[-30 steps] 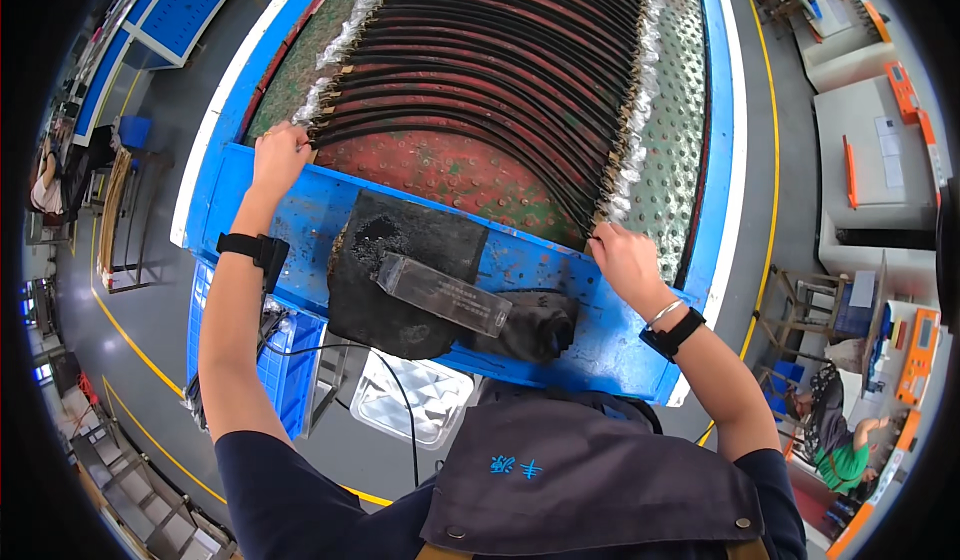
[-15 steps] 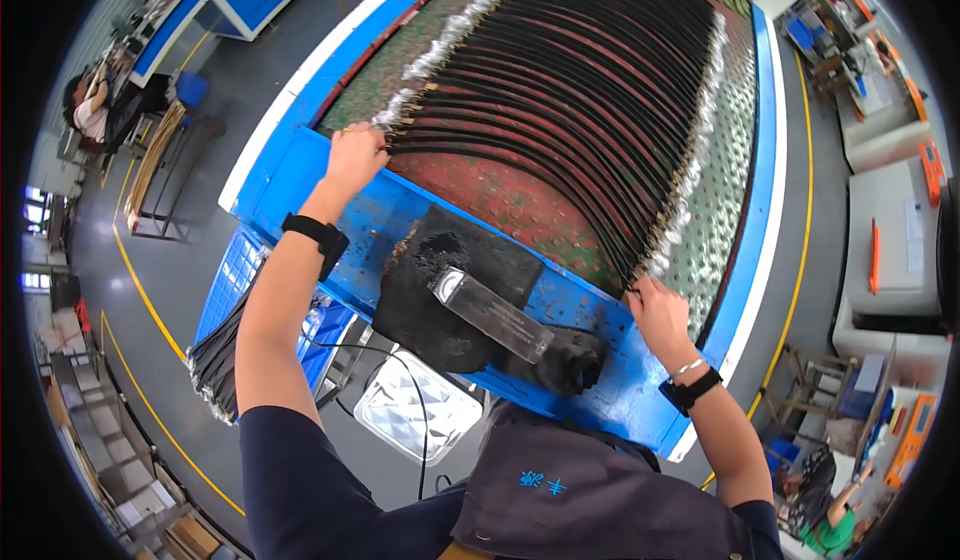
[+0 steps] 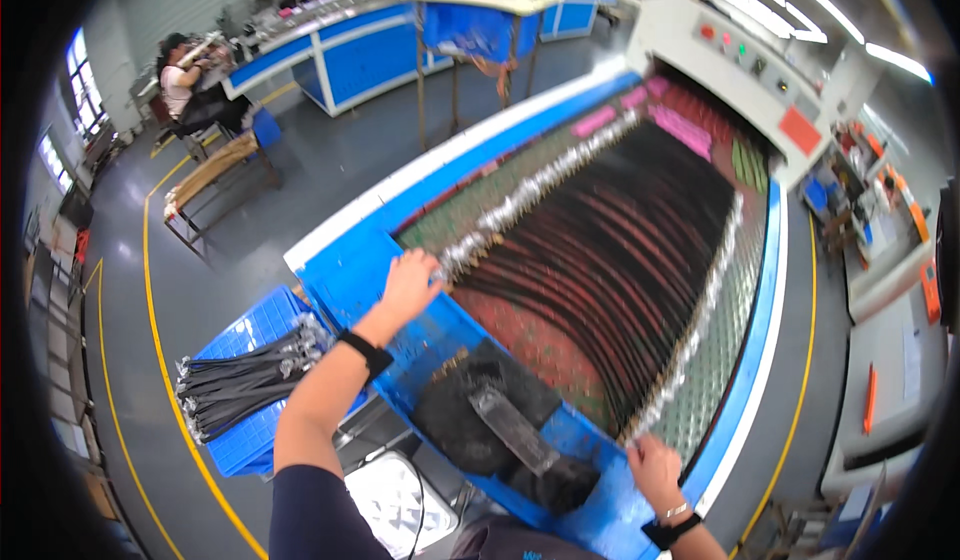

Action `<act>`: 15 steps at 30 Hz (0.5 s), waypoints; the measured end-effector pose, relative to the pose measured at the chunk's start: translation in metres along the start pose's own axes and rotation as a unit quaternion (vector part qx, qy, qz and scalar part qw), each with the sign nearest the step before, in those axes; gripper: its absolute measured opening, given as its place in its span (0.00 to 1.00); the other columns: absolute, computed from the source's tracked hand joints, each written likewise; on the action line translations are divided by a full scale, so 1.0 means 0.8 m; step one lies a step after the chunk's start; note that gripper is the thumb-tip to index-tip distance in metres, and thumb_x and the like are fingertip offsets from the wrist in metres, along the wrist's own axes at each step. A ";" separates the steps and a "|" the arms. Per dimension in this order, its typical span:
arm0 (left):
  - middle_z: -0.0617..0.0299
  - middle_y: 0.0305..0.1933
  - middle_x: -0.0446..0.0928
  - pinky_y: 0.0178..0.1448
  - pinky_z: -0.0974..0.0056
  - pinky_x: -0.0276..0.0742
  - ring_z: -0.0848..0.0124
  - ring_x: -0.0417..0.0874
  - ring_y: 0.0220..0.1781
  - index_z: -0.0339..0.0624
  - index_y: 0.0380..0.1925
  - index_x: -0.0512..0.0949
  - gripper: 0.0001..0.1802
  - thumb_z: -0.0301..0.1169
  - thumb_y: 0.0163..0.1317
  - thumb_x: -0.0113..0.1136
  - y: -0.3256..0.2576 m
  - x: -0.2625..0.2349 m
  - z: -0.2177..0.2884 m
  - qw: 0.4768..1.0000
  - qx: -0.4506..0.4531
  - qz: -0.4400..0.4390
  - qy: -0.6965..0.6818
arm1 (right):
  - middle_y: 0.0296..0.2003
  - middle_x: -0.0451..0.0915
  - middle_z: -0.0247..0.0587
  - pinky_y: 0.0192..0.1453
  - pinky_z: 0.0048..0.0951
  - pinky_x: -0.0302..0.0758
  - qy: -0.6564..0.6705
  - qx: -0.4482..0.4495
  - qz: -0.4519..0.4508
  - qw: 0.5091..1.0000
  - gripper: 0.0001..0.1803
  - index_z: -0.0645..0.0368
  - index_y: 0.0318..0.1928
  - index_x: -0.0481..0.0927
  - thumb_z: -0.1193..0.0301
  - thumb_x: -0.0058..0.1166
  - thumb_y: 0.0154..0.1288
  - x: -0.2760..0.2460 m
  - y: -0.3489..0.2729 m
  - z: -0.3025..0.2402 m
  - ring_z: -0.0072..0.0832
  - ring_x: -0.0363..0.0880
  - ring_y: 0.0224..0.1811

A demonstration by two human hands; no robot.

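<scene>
Black cables (image 3: 610, 250) lie side by side in a long row on a dark red and green conveyor bed, their ends wrapped in clear plastic. At the row's near left end, my left hand (image 3: 412, 285) is closed with its fingertips on the end of the nearest cable. My right hand (image 3: 655, 470) is closed like a fist at that cable's right end. Blur hides the exact grip of both hands. Between them, a flat clear bar (image 3: 512, 432) lies on a black pad (image 3: 450, 410) in the blue metal trough (image 3: 345, 270) at the bed's front.
A blue basket (image 3: 240, 335) with bundled black cables stands left of the trough. Beyond the bed rises a white machine housing (image 3: 725, 45) with buttons. Pink strips (image 3: 680, 130) lie near its opening. A wooden bench (image 3: 215, 170) and a seated person are at far left.
The view has tilted upward, bringing the machine housing and the basket of cables further into sight. Both hands stay at the two ends of the nearest cables.
</scene>
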State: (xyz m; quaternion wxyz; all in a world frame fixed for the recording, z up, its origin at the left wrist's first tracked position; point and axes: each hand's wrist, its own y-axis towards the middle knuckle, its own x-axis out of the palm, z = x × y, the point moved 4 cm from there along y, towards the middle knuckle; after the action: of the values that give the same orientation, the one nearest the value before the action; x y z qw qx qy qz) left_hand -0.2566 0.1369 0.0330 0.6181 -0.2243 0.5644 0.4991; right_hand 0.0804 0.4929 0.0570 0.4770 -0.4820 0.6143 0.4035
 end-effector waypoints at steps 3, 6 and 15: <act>0.57 0.36 0.71 0.47 0.55 0.65 0.58 0.72 0.45 0.44 0.33 0.74 0.13 0.33 0.46 0.61 -0.036 -0.055 -0.003 0.997 -0.029 0.051 -0.049 | 0.22 0.76 0.46 0.27 0.40 0.71 0.057 0.009 0.012 0.998 0.08 0.58 0.27 0.78 0.66 0.56 0.50 -0.026 -0.016 -0.017 0.44 0.76 0.25; 0.56 0.36 0.72 0.49 0.55 0.65 0.59 0.72 0.46 0.43 0.33 0.74 0.13 0.34 0.47 0.61 -0.080 -0.097 -0.010 0.991 -0.073 0.072 -0.083 | 0.29 0.77 0.56 0.32 0.43 0.71 0.106 0.001 -0.039 0.994 0.12 0.61 0.33 0.78 0.64 0.47 0.61 -0.056 -0.040 -0.022 0.51 0.75 0.30; 0.52 0.34 0.75 0.43 0.59 0.73 0.57 0.77 0.39 0.36 0.34 0.74 0.13 0.30 0.49 0.59 -0.264 -0.201 0.030 0.958 -0.168 0.136 -0.190 | 0.23 0.76 0.56 0.29 0.45 0.69 0.138 0.023 -0.061 0.988 0.14 0.64 0.30 0.76 0.63 0.50 0.58 -0.050 -0.137 0.021 0.52 0.75 0.27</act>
State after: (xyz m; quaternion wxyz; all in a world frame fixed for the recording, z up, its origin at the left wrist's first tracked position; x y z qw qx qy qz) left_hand -0.0399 0.0137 0.1268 0.5939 -0.1473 0.3692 0.6995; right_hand 0.1943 0.4942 0.0885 0.4220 -0.5586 0.6528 0.2894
